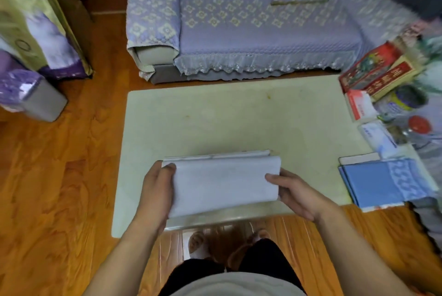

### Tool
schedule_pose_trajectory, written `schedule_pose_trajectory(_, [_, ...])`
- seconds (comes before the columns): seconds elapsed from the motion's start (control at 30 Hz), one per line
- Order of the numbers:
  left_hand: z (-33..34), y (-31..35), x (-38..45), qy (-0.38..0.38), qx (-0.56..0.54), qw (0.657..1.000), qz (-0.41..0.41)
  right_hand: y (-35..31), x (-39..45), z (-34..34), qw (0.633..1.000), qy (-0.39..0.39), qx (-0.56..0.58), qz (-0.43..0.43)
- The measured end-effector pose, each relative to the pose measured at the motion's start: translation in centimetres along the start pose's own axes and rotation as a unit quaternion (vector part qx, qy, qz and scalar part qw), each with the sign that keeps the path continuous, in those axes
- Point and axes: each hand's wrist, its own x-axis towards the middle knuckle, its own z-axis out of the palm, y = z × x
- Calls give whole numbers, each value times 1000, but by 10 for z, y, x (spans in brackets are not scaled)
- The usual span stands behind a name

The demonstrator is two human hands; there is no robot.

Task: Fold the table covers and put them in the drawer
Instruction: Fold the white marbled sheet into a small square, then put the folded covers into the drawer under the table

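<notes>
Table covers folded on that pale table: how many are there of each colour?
White folded table cover, gripped at its ends by the left hand and right hand: 1
Blue folded table cover at the table's right edge: 1
Total: 2

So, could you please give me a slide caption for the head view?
Both hands, left hand and right hand, grip a folded white table cover on the pale table.

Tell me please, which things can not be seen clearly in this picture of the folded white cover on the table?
- Drawer: none shows in the head view.
- Underside and layer count of the folded white cover: hidden by its own top layer, with the left hand and right hand gripping its ends.
- Print on the red box: blurred.
- Items by the red-lidded jar: blurred, cut off by the right edge.
- Blue folded cloth: whether it is another cover is unclear.
</notes>
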Motion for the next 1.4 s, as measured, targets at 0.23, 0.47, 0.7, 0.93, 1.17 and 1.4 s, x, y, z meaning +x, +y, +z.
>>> schedule_pose_trajectory(0.23, [15, 13, -64, 14, 45, 993, 105, -14, -48, -8, 998, -2, 22, -58])
schedule_pose_trajectory(0.47, [88, -14, -127, -5, 32, 999, 23, 12, -94, -69, 949, 214, -185, -139])
schedule_pose_trajectory(0.7, [133, -69, -184, 72, 104, 991, 32, 45, -138, -124, 959, 138, -226, -103])
schedule_pose_trajectory(0.93, [127, -100, -223, 162, 99, 982, 18, 76, -150, -108, 925, 215, -293, -113])
schedule_pose_trajectory(1.17, [89, -184, -248, 113, 112, 985, -67, 162, -170, -80, 922, 251, -292, -31])
schedule_pose_trajectory(1.4, [20, -290, -176, 22, 153, 982, -105, 278, -128, -23, 906, 311, -286, 0])
